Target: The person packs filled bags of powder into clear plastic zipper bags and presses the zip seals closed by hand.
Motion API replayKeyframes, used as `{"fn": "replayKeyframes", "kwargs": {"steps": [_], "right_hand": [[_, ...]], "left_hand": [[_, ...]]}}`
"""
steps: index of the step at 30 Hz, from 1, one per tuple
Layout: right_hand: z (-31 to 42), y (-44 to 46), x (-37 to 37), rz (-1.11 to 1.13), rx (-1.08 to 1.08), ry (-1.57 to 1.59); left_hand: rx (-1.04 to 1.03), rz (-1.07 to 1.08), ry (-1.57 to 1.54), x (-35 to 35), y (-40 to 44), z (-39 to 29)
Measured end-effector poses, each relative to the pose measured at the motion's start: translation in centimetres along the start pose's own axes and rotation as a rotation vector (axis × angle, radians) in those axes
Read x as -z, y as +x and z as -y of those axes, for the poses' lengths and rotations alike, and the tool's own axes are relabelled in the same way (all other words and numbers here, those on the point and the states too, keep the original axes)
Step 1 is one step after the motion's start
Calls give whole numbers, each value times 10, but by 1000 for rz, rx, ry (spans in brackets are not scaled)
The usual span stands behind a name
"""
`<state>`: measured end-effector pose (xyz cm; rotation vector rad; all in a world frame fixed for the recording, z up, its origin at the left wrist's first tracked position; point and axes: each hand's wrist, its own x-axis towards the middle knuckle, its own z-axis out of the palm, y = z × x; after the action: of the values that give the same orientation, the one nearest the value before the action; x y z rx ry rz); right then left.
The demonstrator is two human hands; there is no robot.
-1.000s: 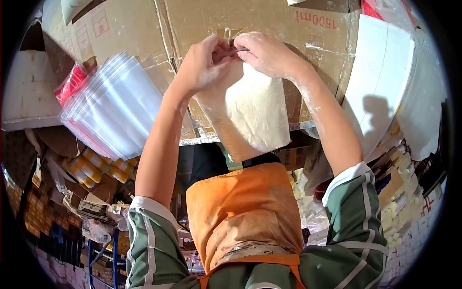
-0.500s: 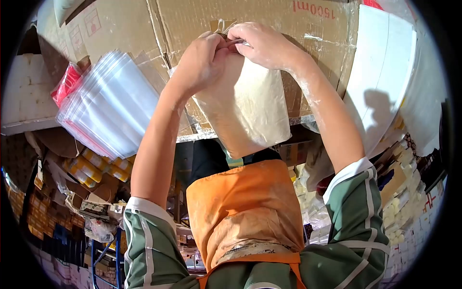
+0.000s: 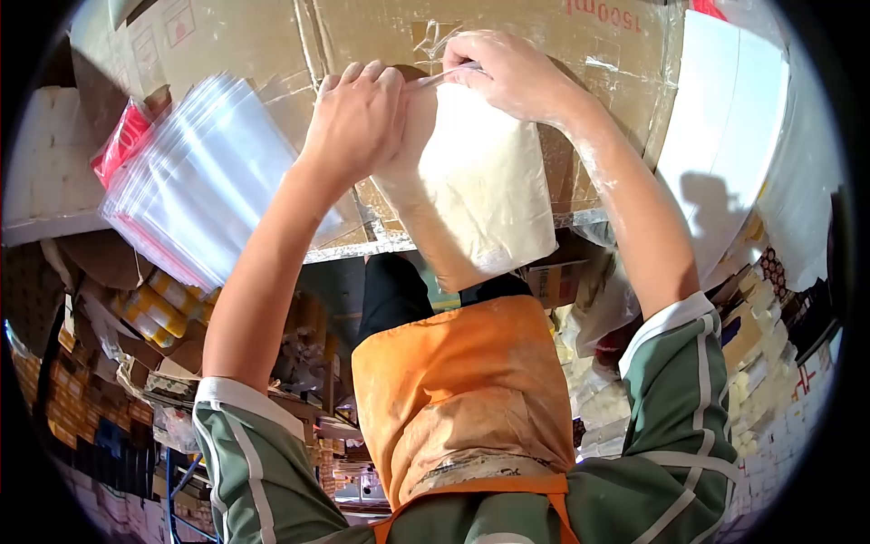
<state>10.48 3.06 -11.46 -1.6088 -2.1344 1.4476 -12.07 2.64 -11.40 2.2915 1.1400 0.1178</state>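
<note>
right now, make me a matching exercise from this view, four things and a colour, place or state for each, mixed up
Things:
1. filled bag
2. clear bags
3. apron
4. sleeves

Descriptions:
A. orange
B. stacked left of the filled bag
C. green with white cuffs
D. left hand and right hand at its top edge

Pairs: 1-D, 2-B, 3-A, 4-C

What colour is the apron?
The apron is orange, with pale smudges; it shows best in the head view.
</note>
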Motion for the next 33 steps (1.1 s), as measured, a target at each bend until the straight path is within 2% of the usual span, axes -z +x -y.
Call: {"fn": "replayKeyframes", "kwargs": {"steps": [8,10,14,16,20,23,27,29,33], "right_hand": [[18,8,2,81,34,-52],[26,15,-2,138,57,-41],[28,18,-7,154,74,-127],[25,17,-12,74,123,-137],[28,14,-12,85,70,-131],[29,14,-19,-34,183,-103],[34,17,-17,19,125,-116],[35,18,-17,45,87,-88],[33,18,-18,43,104,-76]], "left_hand": [[121,89,-309,12,-27,25],[227,40,-405,9,-24,19],[120,-73,-283,0,-14,14],[116,-82,-281,-3,-10,13],[149,-91,-176,-6,-8,6],[96,-144,-154,-18,-11,11],[90,-101,-225,-4,-15,16],[76,-10,-247,5,-18,21],[86,-68,-214,0,-23,18]]}}
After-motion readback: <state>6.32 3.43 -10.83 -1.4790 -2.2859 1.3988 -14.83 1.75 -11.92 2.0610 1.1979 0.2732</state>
